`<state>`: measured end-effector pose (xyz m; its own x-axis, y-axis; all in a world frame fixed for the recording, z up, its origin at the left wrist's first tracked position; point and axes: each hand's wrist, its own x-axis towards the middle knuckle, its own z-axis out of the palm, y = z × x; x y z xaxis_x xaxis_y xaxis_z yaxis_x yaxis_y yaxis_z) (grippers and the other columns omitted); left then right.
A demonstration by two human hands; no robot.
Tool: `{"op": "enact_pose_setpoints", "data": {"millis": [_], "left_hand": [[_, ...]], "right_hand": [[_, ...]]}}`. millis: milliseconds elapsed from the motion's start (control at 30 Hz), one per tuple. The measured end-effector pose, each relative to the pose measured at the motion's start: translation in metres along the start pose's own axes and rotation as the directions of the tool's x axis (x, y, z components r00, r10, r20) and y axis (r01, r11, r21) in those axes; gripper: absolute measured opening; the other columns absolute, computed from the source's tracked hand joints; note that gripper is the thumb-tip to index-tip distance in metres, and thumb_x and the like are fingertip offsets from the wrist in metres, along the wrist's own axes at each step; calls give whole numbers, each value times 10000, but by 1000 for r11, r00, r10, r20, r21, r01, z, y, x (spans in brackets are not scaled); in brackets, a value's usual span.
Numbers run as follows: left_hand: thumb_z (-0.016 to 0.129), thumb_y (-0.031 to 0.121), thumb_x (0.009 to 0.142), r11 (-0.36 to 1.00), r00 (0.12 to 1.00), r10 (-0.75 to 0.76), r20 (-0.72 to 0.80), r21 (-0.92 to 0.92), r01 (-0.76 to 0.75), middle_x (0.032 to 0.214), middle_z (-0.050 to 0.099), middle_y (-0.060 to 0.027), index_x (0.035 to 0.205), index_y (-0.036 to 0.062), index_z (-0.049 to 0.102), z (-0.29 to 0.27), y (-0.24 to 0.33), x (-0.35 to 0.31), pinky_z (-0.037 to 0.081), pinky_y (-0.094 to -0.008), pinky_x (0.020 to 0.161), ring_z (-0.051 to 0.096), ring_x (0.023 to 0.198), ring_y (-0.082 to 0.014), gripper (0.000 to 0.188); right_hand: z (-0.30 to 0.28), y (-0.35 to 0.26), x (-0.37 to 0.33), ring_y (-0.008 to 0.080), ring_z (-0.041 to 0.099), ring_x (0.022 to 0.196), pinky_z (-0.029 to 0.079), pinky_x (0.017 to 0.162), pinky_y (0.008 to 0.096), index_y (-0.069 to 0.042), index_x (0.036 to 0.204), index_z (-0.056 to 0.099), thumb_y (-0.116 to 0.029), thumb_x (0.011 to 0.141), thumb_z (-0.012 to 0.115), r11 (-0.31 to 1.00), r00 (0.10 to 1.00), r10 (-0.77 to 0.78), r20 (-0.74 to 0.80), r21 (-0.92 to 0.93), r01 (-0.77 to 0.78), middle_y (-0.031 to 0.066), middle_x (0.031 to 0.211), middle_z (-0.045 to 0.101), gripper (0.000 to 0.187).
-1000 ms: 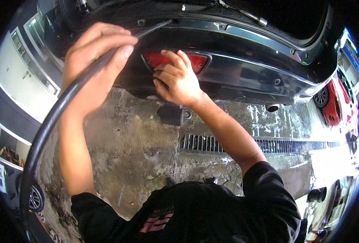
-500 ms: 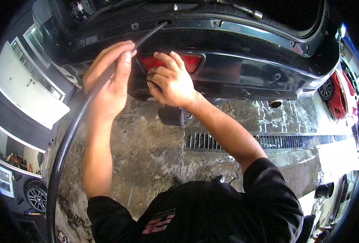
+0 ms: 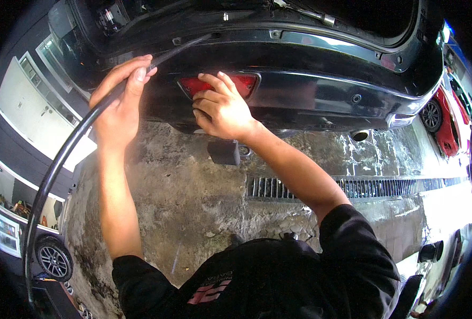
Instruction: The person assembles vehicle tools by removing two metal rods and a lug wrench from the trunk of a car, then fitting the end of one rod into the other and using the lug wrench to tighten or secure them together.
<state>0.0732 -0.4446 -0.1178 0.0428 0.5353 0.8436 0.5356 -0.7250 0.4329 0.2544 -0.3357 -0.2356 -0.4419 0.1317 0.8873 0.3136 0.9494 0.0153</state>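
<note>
- Across the top of the frame I see the dark rear bumper of a car, with the open boot above it.
- At upper left, my left hand is curled around a black hose; fingers and thumb close on it, so the grip is firm.
- From that hand the hose runs up and right toward the boot edge, and the other way it sweeps down the left side of the frame in a long curve to the lower left.
- Near the top centre, my right hand rests on a red lamp set in the bumper; the fingers are half bent and spread over its left part, touching it. I cannot tell whether they grip anything.
- Just below the right hand a small dark square block hangs under the bumper.
- Below the car lies wet, stained concrete floor with a long metal drain grate running toward the right.
- At far right a red car stands; at lower left another car's wheel shows.
</note>
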Motion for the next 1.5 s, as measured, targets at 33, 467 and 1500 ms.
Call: {"op": "enact_pose_setpoints", "data": {"millis": [33,467,1500], "left_hand": [[573,103,989,999,999,33,20,25,-33,1170,652,-201,1106,-64,649,3,0,1,572,-351,896,678,1027,-284,218],[585,99,982,978,979,82,185,173,-115,1152,665,-170,1101,-40,668,-7,-20,23,543,-340,922,665,1028,-245,201],[695,221,922,980,998,25,-52,200,-14,1077,661,-159,1211,24,617,33,-13,-2,548,-333,789,673,881,-235,358]], "right_hand": [[1,0,0,293,484,1301,291,1129,547,-75,875,739,-195,764,708,1000,1000,3,-8,1,-3,39,1016,692,167],[7,-4,4,275,491,1282,269,1133,548,-87,853,741,-244,762,684,999,1000,3,-18,-54,-4,20,1005,688,190],[-102,-252,167,312,623,492,507,489,425,-68,610,564,-699,779,647,855,941,-313,-127,394,337,78,456,515,658]]}}
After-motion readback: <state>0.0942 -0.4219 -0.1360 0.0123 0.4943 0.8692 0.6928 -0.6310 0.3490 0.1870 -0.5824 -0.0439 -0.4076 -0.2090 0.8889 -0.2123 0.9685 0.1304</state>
